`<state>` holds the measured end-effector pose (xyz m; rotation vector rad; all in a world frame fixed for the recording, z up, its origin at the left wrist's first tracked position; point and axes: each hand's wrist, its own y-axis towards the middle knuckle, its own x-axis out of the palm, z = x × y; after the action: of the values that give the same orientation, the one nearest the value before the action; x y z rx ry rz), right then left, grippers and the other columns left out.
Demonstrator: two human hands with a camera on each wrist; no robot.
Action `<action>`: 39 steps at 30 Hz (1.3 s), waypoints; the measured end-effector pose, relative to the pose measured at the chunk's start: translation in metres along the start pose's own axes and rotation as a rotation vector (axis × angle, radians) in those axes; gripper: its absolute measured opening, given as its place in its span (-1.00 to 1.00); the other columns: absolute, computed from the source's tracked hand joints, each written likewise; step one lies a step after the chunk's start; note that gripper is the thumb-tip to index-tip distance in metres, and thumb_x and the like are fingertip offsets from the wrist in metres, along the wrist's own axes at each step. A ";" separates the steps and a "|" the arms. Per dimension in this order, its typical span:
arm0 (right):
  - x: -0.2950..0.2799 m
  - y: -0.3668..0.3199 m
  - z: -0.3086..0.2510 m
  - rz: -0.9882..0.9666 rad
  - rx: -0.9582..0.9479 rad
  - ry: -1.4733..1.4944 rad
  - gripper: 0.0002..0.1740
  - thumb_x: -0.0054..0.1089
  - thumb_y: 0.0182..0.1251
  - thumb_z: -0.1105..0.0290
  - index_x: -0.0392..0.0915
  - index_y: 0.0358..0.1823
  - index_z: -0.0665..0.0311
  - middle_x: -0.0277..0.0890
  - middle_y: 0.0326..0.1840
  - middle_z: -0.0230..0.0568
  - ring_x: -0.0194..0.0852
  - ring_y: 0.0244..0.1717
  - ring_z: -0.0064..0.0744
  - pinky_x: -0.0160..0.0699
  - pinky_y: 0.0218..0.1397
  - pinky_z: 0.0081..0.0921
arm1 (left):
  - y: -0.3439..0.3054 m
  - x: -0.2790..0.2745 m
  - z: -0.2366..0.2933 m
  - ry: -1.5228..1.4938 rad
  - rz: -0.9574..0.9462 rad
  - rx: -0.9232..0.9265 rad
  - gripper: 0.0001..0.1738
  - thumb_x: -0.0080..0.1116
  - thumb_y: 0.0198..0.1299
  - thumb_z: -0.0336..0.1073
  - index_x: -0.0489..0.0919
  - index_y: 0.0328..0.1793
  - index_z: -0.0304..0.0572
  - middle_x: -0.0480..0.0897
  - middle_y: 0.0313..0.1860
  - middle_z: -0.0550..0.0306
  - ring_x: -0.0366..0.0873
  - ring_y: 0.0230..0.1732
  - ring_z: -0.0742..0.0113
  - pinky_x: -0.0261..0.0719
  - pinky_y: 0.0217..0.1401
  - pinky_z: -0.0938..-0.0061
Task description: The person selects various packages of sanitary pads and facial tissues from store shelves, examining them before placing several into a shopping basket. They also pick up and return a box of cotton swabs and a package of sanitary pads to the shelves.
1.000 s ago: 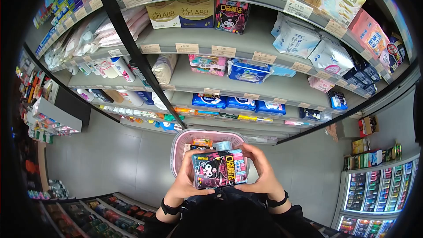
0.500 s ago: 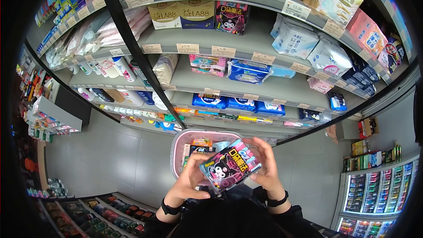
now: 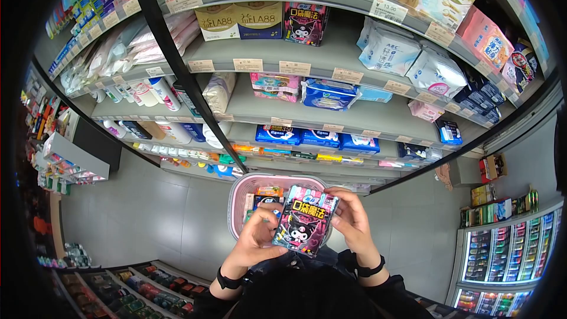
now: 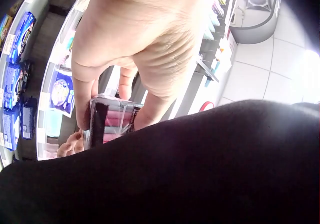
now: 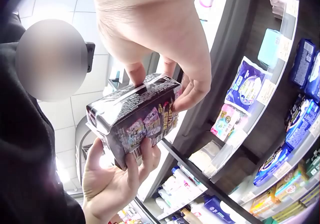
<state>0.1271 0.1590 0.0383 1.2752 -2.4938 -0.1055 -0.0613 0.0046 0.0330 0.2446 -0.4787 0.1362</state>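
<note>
Both hands hold a black and pink pack of sanitary pads (image 3: pixel 306 221) with a cartoon character on its front, over the near side of a pink basket (image 3: pixel 234 201). My left hand (image 3: pixel 254 236) grips its lower left side. At the upper right edge, my right hand (image 3: pixel 355 224) pinches it between thumb and fingers. Pink and pale blue rolls show through the clear wrap of the pack (image 4: pixel 114 123) in the left wrist view. In the right wrist view, the printed back of the pack (image 5: pixel 145 121) faces the camera, with the left hand (image 5: pixel 112 184) beneath it.
Inside the basket lie an orange box (image 3: pixel 270 191) and several dark packs. Ahead, a shelf (image 3: pixel 248 53) carries pad packs, including a matching black and pink pack (image 3: pixel 305 23). Lit drinks shelves (image 3: pixel 508 254) stand at right, and a bottle shelf (image 3: pixel 142 289) is behind at left.
The pack has turned from lying sideways, through a tilt, to nearly upright with its front facing me. Both hands have shifted their hold along its edges.
</note>
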 end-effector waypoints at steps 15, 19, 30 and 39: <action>-0.001 -0.006 0.007 -0.041 -0.015 -0.060 -0.40 0.15 0.31 0.64 0.22 0.37 0.29 0.15 0.40 -0.13 0.37 0.14 -0.44 0.40 0.14 -0.47 | -0.007 -0.001 -0.005 0.016 0.089 -0.067 -0.55 0.38 -0.03 -0.62 0.36 -0.11 -0.12 0.24 0.24 0.09 0.39 0.22 0.31 0.41 0.23 0.37; 0.004 -0.011 0.010 0.050 0.188 0.080 -0.26 0.22 0.28 0.64 0.07 0.43 0.26 0.21 0.29 -0.12 0.43 0.03 -0.43 0.50 0.11 -0.42 | -0.008 -0.001 -0.007 0.014 0.173 -0.008 -0.55 0.37 -0.03 -0.65 0.38 -0.10 -0.13 0.24 0.25 0.08 0.40 0.25 0.29 0.46 0.25 0.32; 0.004 0.054 -0.006 0.031 0.239 -0.012 -0.12 0.41 0.19 0.46 0.02 0.44 0.30 0.47 0.18 -0.09 0.50 0.15 -0.32 0.56 0.12 -0.39 | -0.021 -0.001 0.001 0.154 0.295 -0.014 -0.46 0.33 0.03 -0.66 0.40 0.11 -0.13 0.30 0.32 0.03 0.40 0.32 0.23 0.47 0.26 0.36; -0.004 0.225 -0.112 0.212 -0.065 -0.314 -0.43 0.33 0.25 0.27 0.42 0.21 0.44 0.63 -0.10 -0.27 0.54 -0.18 -0.64 0.43 -0.31 -0.68 | -0.076 -0.033 -0.020 0.250 0.381 -0.179 -0.63 0.17 0.14 -0.68 0.44 0.03 -0.19 0.55 0.12 0.01 0.54 0.21 0.20 0.56 0.10 0.44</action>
<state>-0.0078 0.3055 0.1909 1.0266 -2.8470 -0.3574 -0.0674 -0.0655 -0.0154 -0.0429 -0.2813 0.4881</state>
